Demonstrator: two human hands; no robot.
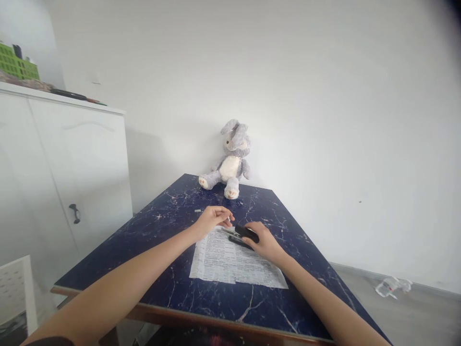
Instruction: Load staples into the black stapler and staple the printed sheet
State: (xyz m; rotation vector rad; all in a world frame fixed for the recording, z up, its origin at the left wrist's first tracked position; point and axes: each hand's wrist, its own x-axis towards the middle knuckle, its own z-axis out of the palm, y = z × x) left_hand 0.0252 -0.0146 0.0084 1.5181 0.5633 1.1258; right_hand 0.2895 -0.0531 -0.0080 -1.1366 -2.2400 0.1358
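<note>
My right hand (264, 240) is wrapped around a black stapler (247, 234), whose top and base stand apart with a metal part showing between them. Just left of the stapler's front end, my left hand (215, 220) is closed in a pinch. A small whitish piece (228, 218), perhaps a strip of staples, shows at its fingertips; it is too small to name surely. Printed paper sheets (234, 262) lie under the stapler, side by side or overlapping. Beyond my left wrist, a small silvery-white piece (198, 210) rests on the table.
The dark blue marbled table (151, 269) reaches to the wall. At its far end sits a grey plush rabbit (232, 161). A white cabinet (79, 158) stands on the left, with a green basket (18, 62) on top. Clear plastic (392, 286) lies on the floor at right.
</note>
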